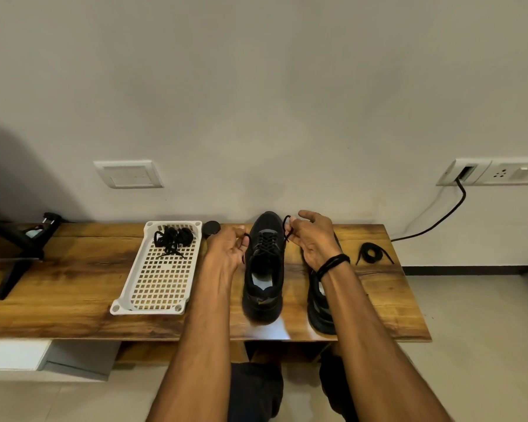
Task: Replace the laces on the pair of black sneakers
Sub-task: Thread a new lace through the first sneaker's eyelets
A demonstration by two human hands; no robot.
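One black sneaker (264, 269) stands mid-counter (73, 284), toe to the wall, its lace (267, 243) crossed up the eyelets. The left hand (226, 248) pinches one lace end beside the shoe, and the right hand (314, 239) pinches the other, lifted just above it. This looks like lacing near its finish, with the ends being drawn even (though it could be an old lace coming out). The second sneaker (320, 309) lies under the right forearm. Next probably comes an even pull on both ends, then the coiled lace (371, 254) to the right.
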